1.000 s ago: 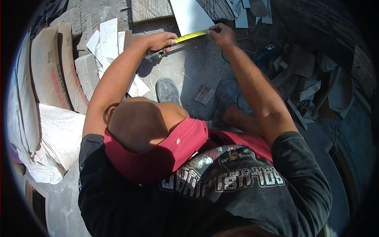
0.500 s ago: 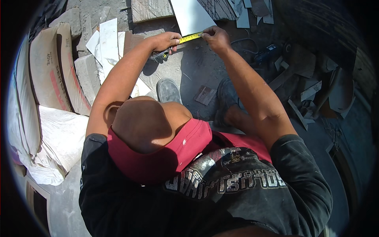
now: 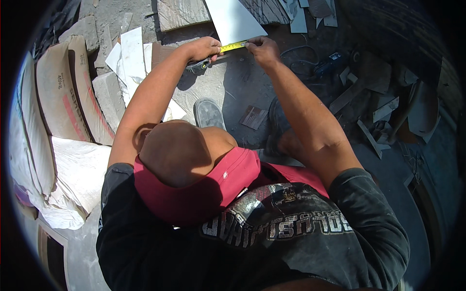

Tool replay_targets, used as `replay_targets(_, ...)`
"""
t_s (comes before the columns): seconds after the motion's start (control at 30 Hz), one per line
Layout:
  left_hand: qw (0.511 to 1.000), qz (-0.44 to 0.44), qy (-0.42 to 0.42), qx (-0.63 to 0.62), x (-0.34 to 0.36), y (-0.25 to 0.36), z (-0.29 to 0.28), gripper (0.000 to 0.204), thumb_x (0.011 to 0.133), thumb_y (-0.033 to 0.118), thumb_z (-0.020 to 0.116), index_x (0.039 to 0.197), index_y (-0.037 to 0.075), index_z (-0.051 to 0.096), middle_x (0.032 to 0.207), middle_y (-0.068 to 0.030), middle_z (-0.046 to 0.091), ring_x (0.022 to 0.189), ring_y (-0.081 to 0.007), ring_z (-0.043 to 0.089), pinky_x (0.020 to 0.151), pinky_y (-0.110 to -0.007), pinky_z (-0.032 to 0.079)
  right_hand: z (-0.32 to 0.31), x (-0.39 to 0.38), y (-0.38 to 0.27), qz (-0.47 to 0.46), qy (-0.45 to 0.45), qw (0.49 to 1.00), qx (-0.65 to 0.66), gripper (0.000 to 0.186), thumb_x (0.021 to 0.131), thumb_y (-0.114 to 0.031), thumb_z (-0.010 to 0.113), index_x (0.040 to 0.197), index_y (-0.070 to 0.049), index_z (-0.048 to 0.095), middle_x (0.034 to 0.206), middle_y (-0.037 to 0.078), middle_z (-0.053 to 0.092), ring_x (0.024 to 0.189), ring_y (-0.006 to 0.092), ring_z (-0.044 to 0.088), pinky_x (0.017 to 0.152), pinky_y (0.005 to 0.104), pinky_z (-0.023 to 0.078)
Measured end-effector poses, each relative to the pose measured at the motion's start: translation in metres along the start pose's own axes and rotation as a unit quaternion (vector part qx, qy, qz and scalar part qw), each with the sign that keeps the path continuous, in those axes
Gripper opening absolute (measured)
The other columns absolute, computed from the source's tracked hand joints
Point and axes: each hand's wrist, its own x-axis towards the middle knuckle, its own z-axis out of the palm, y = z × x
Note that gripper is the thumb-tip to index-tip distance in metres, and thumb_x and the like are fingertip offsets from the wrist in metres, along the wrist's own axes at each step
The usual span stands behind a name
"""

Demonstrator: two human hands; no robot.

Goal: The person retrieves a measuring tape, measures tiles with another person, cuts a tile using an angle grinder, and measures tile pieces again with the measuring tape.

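A yellow tape measure (image 3: 232, 47) is stretched along the near edge of a white tile (image 3: 234, 22). My left hand (image 3: 203, 48) is closed around its dark case and the start of the blade, at the tile's near left corner. My right hand (image 3: 263, 50) pinches the blade's end hook near the tile's near right corner. The tile's far part rests on a brownish slab (image 3: 182, 14) and runs out of view at the top.
Full cement bags (image 3: 60, 92) and a white sack (image 3: 75, 169) stand at left, beside tile offcuts (image 3: 132, 53). A blue power tool (image 3: 329, 65) with a cable lies at right, near broken pieces (image 3: 386, 110). A small brown offcut (image 3: 253, 117) lies between my feet.
Both hands stay on the tape along the tile edge. The tape case in my left hand has turned slightly, and the view has shifted a little.
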Motion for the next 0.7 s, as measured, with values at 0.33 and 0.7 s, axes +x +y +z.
replay_targets(0.33,1.000,-0.019,-0.017,0.007,-0.003,0.013,-0.008,0.021,0.097,0.018,0.047,0.099,-0.001,0.057,0.071,-0.0001,0.057,0.058,-0.0064,0.053,0.056,-0.021,0.046,-0.003,0.017,-0.011,0.221,0.011,0.923,0.316,0.022,0.095,-0.023,0.057,0.104,-0.003,0.056,0.088,0.008,0.063,0.072,0.0155,0.064,0.060,0.0273,0.054)
replay_targets(0.7,0.999,0.019,0.031,0.014,0.020,0.041,-0.018,0.026,0.097,0.021,0.046,0.106,0.000,0.057,0.090,-0.0032,0.062,0.064,-0.0064,0.052,0.062,-0.021,0.047,-0.007,0.033,0.005,0.107,0.097,0.894,0.425,0.015,0.099,-0.017,0.049,0.103,-0.003,0.052,0.089,0.007,0.062,0.078,0.0156,0.065,0.066,0.0260,0.055)
